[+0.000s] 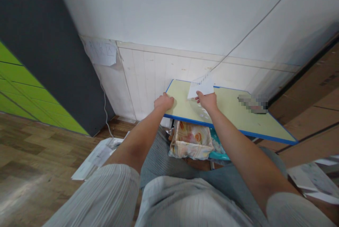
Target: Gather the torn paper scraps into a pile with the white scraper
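A thin white sheet (203, 86) with a row of slots along its upper edge is pinched in my right hand (208, 102), thumb on top. It is held tilted over the pale yellow desk (230, 114) with blue edging. Several small white pieces (203, 112) lie on the desktop just left of my right wrist. My left hand (164, 102) rests at the desk's left edge with its fingers curled closed. Whatever those fingers may hold is hidden.
Under the desk sit a fabric-lined basket (192, 149) and a teal package (218, 145). A blurred-out object (254, 104) lies on the desk's right end, by brown cartons (312, 110). White flat packages (92, 160) are on the floor at left. A cable (259, 25) crosses the wall.
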Demonstrator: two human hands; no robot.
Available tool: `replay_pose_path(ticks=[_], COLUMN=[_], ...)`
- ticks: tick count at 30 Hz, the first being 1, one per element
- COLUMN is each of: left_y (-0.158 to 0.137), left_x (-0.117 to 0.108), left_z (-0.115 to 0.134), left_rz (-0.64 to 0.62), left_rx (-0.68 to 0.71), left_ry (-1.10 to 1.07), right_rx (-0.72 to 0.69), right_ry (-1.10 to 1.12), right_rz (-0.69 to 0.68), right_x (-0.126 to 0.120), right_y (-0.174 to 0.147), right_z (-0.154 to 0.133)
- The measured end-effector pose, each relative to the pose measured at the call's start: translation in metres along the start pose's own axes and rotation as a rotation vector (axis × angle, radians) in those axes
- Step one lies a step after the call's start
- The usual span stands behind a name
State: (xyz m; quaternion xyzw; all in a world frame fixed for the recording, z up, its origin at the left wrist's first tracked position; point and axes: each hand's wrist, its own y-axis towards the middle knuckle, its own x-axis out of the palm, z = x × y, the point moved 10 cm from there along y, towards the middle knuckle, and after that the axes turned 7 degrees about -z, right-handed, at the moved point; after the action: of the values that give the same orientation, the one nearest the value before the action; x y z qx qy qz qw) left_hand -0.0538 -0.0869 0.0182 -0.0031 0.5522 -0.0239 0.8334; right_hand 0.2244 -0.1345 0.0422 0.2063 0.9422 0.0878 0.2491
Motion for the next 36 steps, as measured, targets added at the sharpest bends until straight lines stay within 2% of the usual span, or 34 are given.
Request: replay_pose_path(ticks=[4, 12, 23, 30, 36], left_y=[-0.001, -0.004, -0.006, -0.006, -0.004], left_x=[0.001, -0.002, -0.002, -0.002, -0.001], left_z=[0.0, 0.002, 0.002, 0.002, 0.001], left_rz=[-0.003, 0.0, -0.009, -0.011, -0.006], left_rx=[-0.005, -0.008, -0.007, -0.012, -0.011], left_ry=[-0.003, -0.012, -0.006, -0.006, -0.009], right_rx=[0.079, 0.131, 0.167, 0.144, 0.029], right_ry=[0.001, 0.032, 0.06, 0.069, 0.129], right_rz=[-0.077, -0.094, -0.081, -0.044, -0.027], right_x=[0.016, -0.001, -0.007, -0.021, -0.045], right_y=[0.006, 0.002, -0.004, -0.021, -0.055], right_z=[0.01, 0.027, 0.034, 0.038, 0.035])
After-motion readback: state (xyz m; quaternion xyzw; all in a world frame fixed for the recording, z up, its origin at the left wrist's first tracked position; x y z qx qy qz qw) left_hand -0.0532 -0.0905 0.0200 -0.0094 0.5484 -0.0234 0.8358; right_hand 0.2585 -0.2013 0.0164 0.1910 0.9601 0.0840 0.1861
